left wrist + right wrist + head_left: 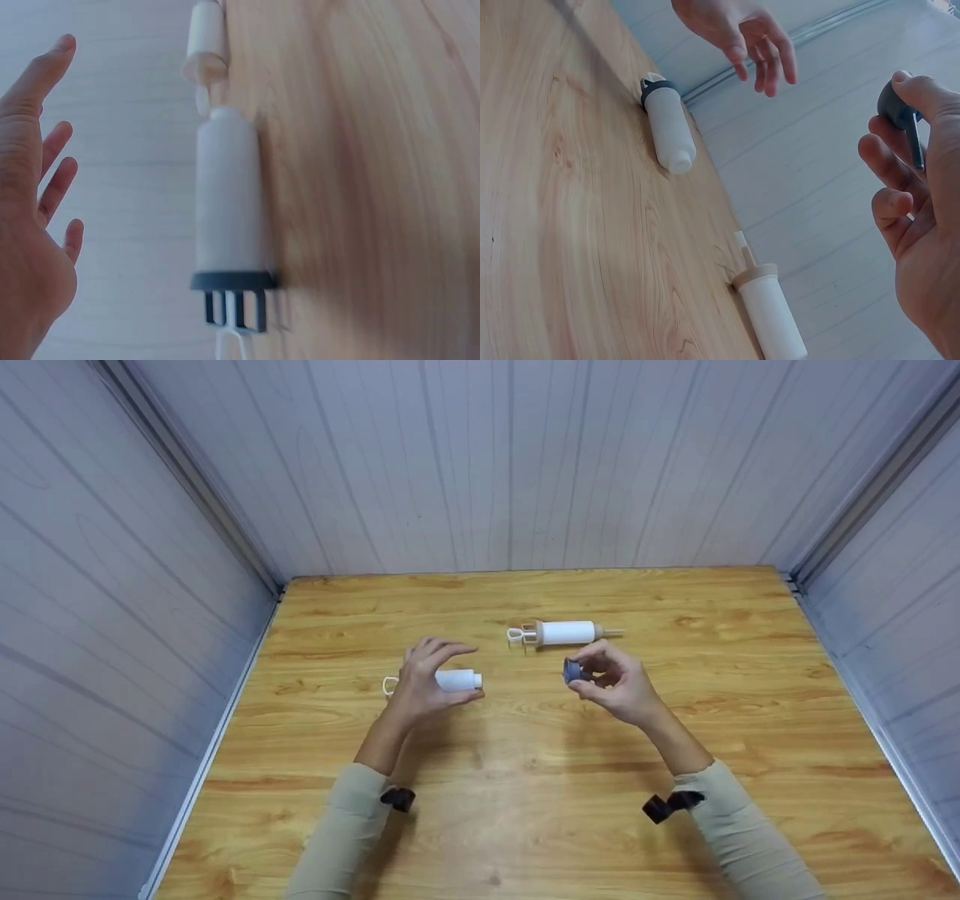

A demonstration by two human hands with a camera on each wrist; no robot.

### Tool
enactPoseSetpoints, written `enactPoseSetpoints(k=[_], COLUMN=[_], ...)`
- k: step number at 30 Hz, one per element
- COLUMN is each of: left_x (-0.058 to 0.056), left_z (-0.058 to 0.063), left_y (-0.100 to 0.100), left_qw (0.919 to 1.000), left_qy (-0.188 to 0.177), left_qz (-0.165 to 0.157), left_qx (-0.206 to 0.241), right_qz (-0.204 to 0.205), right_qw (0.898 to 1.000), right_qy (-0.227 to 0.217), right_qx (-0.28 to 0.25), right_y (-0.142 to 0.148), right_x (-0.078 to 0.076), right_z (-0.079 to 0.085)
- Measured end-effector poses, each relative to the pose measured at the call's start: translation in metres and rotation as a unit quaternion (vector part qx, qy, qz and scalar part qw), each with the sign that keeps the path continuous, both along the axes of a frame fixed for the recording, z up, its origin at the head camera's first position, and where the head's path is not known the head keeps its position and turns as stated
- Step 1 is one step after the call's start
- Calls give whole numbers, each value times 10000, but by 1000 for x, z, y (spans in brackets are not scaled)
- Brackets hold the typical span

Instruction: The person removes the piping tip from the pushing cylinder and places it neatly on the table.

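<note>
My right hand [621, 684] pinches a dark grey nozzle cap [572, 670] between thumb and fingers, held above the table. In the right wrist view the thin spout of this cap [895, 106] points down along the fingers. My left hand [418, 684] hovers over a white syringe-like dispenser [456, 680], fingers and thumb spread apart and holding nothing. That dispenser lies on its side; the left wrist view shows its dark grey collar [233, 280] with finger loops and a white plunger handle. Its other end is a bare white neck [680, 161].
Farther back lies a second white dispenser [568, 633], with beige ends, a thin nozzle pointing right and its handle to the left. The wood-grain table [495, 817] is bounded by pale panel walls [465, 465] at the back and both sides.
</note>
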State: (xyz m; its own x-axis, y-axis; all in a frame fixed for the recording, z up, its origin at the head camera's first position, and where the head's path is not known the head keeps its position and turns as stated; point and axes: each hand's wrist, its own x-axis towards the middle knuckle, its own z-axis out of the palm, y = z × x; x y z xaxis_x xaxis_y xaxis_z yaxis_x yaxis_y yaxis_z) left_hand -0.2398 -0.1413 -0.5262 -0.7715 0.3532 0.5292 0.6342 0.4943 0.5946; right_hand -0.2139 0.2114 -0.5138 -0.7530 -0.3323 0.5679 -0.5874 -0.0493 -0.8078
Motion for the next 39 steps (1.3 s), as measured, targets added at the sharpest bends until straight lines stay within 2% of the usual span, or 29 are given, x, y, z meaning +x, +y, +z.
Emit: enactPoseSetpoints(k=[7,15,25,39], left_x=[2,5,6,5], left_z=[10,19,24,27], left_y=[13,22,28,45], left_qw=[9992,9986,9982,9963], left_qy=[219,367,430,541], left_qz=[-320,-368,-424,-673], left_qx=[108,-12,11,43], right_qz=[129,187,-61,-78], right_qw=[9999,9998,9998,9996], right_qy=[-53,-38,-15,188], right_qx=[-27,25,168,185], right_y=[-7,-12,-16,-28], right_x=[1,0,0,-2], right_z=[4,6,6,7])
